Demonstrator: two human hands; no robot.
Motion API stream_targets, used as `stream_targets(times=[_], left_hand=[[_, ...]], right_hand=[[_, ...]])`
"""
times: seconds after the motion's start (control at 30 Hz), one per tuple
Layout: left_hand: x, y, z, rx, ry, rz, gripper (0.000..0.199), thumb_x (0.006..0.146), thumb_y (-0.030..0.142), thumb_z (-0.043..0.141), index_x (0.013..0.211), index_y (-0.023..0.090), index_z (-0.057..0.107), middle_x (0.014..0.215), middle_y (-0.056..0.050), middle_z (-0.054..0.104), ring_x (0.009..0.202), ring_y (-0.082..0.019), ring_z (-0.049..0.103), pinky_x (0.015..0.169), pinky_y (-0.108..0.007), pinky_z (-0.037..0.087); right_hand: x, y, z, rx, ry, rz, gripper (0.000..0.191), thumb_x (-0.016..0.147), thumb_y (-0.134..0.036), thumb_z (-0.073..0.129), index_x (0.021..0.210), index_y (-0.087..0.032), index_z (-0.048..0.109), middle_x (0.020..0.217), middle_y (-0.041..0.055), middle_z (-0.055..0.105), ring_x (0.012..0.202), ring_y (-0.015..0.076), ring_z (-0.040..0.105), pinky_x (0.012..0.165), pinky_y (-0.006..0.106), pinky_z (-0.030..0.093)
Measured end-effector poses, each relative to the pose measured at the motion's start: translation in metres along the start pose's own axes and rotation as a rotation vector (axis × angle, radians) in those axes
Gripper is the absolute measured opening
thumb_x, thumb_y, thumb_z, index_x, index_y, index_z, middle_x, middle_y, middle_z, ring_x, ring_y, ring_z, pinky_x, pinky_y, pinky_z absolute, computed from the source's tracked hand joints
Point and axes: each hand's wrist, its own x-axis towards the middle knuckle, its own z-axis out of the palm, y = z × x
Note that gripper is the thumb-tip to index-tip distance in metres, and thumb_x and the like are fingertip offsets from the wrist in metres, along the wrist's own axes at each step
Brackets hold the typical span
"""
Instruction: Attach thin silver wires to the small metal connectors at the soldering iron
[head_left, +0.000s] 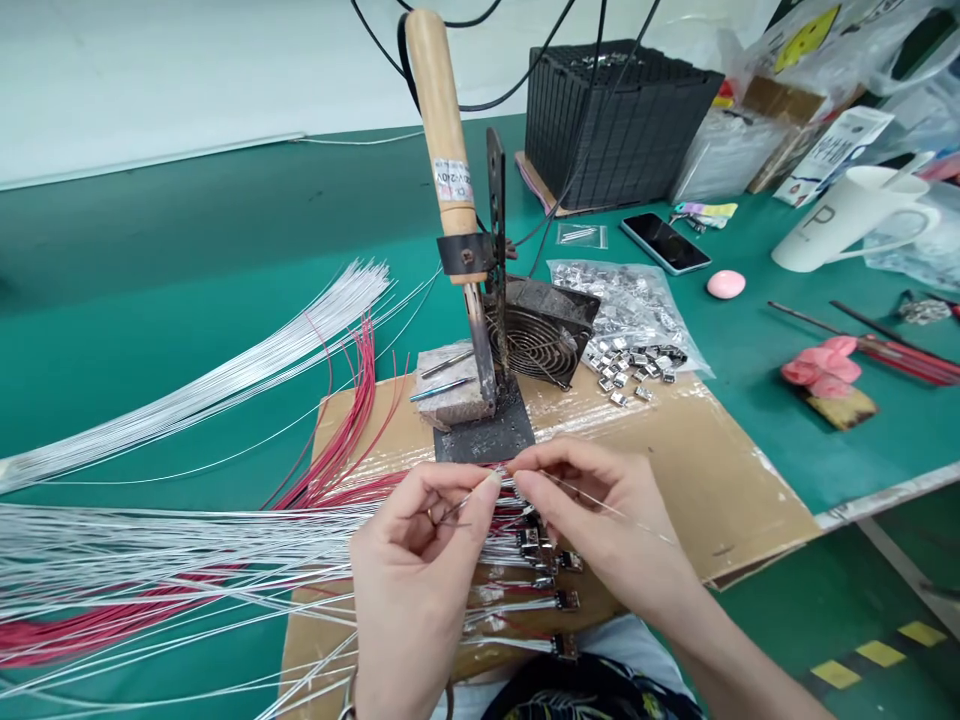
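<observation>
My left hand (pixel 420 570) is closed in a pinch, thumb against forefinger, on a thin wire near the middle of the cardboard. Its fingertips almost meet those of my right hand (pixel 607 510), which pinches a thin pale wire (pixel 634 522) that runs out across its palm side. What lies between the fingertips is too small to make out. Beneath both hands are long white wires (pixel 187 545) and red wires (pixel 97 620). Several of them end in small metal connectors (pixel 566 600). A wooden-handled soldering iron (pixel 441 120) stands tip-down in its holder just beyond my hands.
A grey block (pixel 454 400) sits by the iron's tip, with a small fan (pixel 540 335) behind it. Loose connectors (pixel 634 365) lie beside a plastic bag (pixel 622 290) on the right. Farther off are a phone (pixel 665 243), a white mug (pixel 832 220) and a black crate (pixel 607 130).
</observation>
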Motion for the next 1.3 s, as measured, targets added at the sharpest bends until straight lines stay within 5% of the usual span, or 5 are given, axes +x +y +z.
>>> stream_targets(times=[1.0,1.3], left_hand=[[-0.0034,-0.0002,-0.0027,-0.052,-0.084,-0.012,0.004,0.087,0.020,0.080,0.087,0.024,0.078,0.080,0.000,0.075,0.067,-0.010,0.066,0.061,-0.013,0.053],[-0.0004,0.0009,-0.0076,-0.007,-0.085,-0.041,0.004,0.087,0.024,0.081,0.086,0.023,0.077,0.079,0.002,0.073,0.068,-0.008,0.064,0.064,-0.010,0.051]], right_hand=[[-0.0047,0.0025,0.0055,0.136,-0.010,-0.059,0.010,0.088,-0.025,0.075,0.080,-0.018,0.074,0.066,-0.0026,0.062,0.051,0.0069,0.049,0.046,0.020,0.038],[-0.0053,0.0060,0.0024,0.083,0.145,-0.060,0.008,0.088,-0.029,0.079,0.086,-0.021,0.080,0.064,-0.0016,0.067,0.054,0.0081,0.059,0.051,0.017,0.050]])
